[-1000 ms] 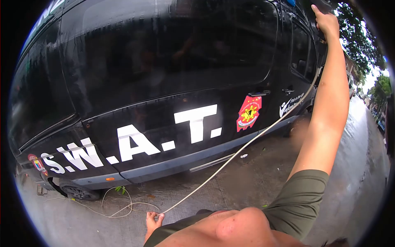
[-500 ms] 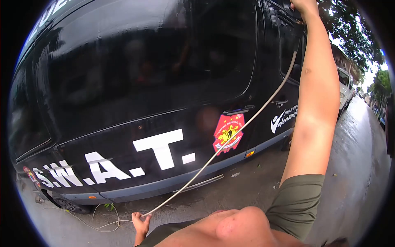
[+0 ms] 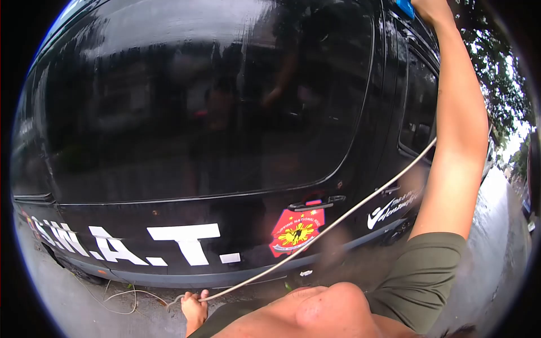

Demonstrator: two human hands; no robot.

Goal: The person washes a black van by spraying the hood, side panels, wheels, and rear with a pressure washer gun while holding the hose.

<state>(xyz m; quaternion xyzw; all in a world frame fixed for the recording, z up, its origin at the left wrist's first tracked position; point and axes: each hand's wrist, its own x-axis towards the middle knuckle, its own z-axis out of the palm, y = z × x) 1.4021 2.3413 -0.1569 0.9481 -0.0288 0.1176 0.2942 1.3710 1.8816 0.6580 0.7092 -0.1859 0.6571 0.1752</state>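
Partly, the pale cord (image 3: pixel 383 189) is hidden: its upper end passes out of sight behind the right forearm, and what it meets there cannot be made out. Its lower stretch lies in the left hand (image 3: pixel 194 307), the fingers closed around it with the thumb against it; just how they overlap is too small to tell. From those fingers the cord slants up and right across the van's (image 3: pixel 225 141) side, over the lower edge of the red emblem (image 3: pixel 297 230), while on the other side thin loops trail onto the wet pavement (image 3: pixel 496 225) near the rear wheel.

The right hand (image 3: pixel 431 8) is up by the top edge of the view, largely cut off, so whether its fingers are spread or pressed together cannot be told. A blue object (image 3: pixel 406 8) shows right beside it, also cropped; its shape is unclear.

The dark side window fills much of the view, above the door handle (image 3: pixel 316 203) and white lettering (image 3: pixel 191 242). Around the left hand there is bare pavement toward the lower left; right of the raised arm, open road runs back beneath trees.
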